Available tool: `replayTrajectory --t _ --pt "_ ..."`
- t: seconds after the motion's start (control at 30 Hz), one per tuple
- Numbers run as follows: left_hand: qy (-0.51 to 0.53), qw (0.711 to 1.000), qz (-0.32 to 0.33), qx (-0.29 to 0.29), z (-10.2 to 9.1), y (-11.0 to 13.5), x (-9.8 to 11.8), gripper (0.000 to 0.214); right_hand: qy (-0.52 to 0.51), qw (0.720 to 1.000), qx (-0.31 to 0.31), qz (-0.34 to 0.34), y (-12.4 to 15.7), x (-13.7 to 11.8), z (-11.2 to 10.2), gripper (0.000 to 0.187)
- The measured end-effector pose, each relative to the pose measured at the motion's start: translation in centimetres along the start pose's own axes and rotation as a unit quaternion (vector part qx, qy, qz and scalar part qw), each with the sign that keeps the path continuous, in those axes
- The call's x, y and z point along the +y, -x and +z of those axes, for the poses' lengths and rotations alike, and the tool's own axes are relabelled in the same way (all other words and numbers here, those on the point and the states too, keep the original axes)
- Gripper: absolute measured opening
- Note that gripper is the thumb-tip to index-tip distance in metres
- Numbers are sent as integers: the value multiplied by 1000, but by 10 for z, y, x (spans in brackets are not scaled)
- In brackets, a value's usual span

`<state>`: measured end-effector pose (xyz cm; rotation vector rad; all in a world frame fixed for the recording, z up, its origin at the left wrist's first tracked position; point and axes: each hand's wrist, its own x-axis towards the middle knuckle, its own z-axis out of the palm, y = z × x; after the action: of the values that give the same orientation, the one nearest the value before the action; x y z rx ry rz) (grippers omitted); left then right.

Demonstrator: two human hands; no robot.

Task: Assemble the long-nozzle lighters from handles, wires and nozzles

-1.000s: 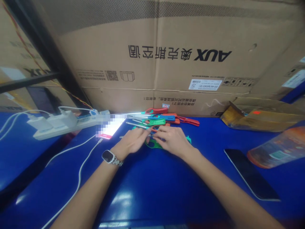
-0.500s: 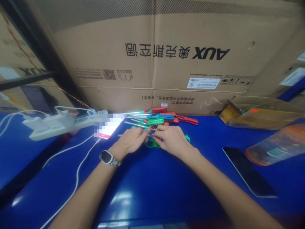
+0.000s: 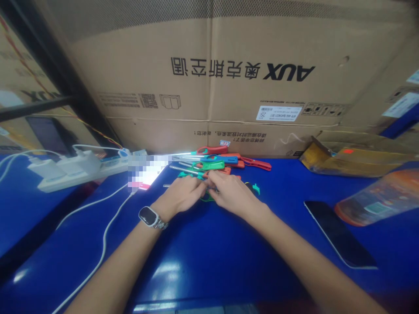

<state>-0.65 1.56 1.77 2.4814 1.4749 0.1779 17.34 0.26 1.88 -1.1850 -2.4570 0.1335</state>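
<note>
My left hand, with a watch on its wrist, and my right hand meet fingertip to fingertip over the blue table. Both have their fingers closed in a pinch; what lies between them is hidden. Just beyond is a pile of long-necked lighters with metal tubes, among them a green lighter, a blue lighter and a red lighter. Under my hands part of a green handle shows. A teal piece sticks out to the right of my right hand.
A large cardboard box stands behind the pile. At left are a white power strip with plugs, a lit phone and its white cable. On the right lie a dark phone, a plastic jar and an opened carton.
My right hand has shifted slightly up and left, and my fingertips have drawn closer together. Less of the green handle shows below them. The pile lies as before.
</note>
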Motion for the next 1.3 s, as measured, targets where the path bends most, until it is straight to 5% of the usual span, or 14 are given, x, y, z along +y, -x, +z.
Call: replayTrajectory --t 0.3,0.6,0.8,1.03,1.3 --pt "-9 1000 -22 8 -2 1 -4 52 -46 997 24 62 17 11 -5 42" --pt "10 999 -49 13 -4 2 -9 53 -50 995 1 88 27 32 0 12" --pt "29 998 -47 21 -3 0 -14 55 -162 984 72 29 20 41 8 15" --pt "41 998 -17 53 -1 -1 -15 51 -279 955 75 69 19 35 12 21" --pt "94 993 42 55 2 -3 -10 42 -284 949 73 117 18 29 19 21"
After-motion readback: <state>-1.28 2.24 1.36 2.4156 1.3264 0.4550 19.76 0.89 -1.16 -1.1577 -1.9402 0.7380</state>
